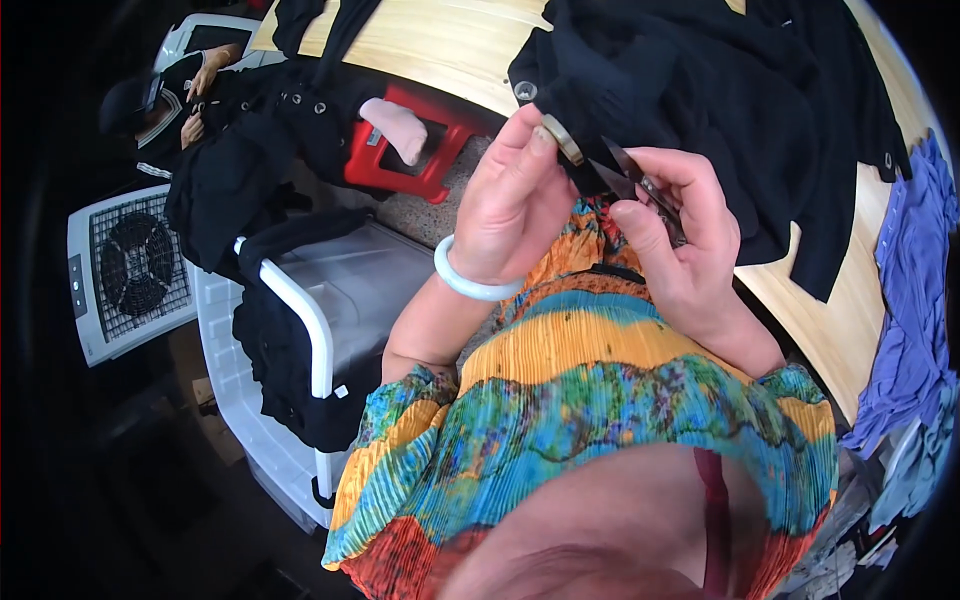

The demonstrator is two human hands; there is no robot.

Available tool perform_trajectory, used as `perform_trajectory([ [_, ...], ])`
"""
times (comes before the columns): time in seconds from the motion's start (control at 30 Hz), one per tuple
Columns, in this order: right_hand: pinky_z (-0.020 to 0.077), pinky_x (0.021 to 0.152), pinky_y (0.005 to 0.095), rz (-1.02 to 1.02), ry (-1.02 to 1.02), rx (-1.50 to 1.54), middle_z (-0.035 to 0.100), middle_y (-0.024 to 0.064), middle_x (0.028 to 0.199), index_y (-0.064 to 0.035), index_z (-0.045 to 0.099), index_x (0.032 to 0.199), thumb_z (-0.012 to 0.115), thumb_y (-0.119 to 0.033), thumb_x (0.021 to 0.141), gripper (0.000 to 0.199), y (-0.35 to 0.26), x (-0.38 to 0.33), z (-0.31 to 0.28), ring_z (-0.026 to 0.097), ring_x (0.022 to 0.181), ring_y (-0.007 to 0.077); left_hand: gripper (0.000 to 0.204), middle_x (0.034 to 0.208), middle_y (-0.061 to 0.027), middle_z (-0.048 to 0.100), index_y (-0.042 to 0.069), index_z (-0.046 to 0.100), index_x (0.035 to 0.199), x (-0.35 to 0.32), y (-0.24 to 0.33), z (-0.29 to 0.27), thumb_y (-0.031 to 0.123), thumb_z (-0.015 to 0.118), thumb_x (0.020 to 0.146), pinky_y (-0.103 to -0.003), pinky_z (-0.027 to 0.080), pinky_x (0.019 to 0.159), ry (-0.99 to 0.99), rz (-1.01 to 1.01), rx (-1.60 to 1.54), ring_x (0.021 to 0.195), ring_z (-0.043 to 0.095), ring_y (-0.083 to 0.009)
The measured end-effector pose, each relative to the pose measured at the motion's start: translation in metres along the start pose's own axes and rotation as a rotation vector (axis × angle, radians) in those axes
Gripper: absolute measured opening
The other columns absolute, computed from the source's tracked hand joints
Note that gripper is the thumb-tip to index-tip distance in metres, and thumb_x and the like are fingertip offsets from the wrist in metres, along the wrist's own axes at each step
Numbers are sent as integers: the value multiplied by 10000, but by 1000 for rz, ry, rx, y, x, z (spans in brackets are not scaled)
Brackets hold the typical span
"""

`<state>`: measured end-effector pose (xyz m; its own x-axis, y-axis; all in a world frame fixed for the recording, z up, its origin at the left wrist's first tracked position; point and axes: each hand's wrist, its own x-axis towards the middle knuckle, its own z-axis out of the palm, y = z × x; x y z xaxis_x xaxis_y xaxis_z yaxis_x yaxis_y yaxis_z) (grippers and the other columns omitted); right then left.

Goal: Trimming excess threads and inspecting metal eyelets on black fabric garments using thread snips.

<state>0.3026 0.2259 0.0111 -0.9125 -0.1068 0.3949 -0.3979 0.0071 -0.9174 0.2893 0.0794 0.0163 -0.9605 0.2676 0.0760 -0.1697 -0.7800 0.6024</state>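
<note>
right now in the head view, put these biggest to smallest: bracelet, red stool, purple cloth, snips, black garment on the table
1. Black garment
2. Purple cloth
3. Red stool
Then, unranked: the snips and bracelet look too alike, with the snips partly hidden.

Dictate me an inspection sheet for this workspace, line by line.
Surface: pale wooden table, partly covered by black garments.
Job's things: dark snips; small round tan item, exact kind unclear.
Clutter: purple garment at the table's right edge; black clothing by the pale plastic bin.
Hands: left hand pinches the round item; right hand holds the snips.
Cables: nothing seen.
Surroundings: red stool, grilled fan unit, another person upper left.
</note>
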Motion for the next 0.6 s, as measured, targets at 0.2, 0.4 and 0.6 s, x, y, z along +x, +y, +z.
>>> perform_trajectory([
  [0.2,423,491,200,-96,0,-102,555,77,741,6,543,938,681,-83,714,278,-7,2,3,545,573,123,338,1134,-134,527,86,399,1220,-15,-3,-14,234,382,917,-471,443,847,-20,-1,12,1023,523,-326],
  [0.4,424,472,216,-121,27,-138,548,85,730,9,542,925,691,-70,690,289,-6,4,4,543,555,143,298,1137,-95,517,62,432,1177,-14,-3,-7,135,458,889,-351,372,933,-38,-76,44,1060,493,-200],
  [0.6,424,468,222,-165,38,-167,554,86,713,4,542,901,681,-42,684,262,3,7,6,547,540,156,308,1132,-98,517,44,422,1182,-9,-5,-9,125,458,887,-342,373,930,-35,37,108,1049,499,-201],
])
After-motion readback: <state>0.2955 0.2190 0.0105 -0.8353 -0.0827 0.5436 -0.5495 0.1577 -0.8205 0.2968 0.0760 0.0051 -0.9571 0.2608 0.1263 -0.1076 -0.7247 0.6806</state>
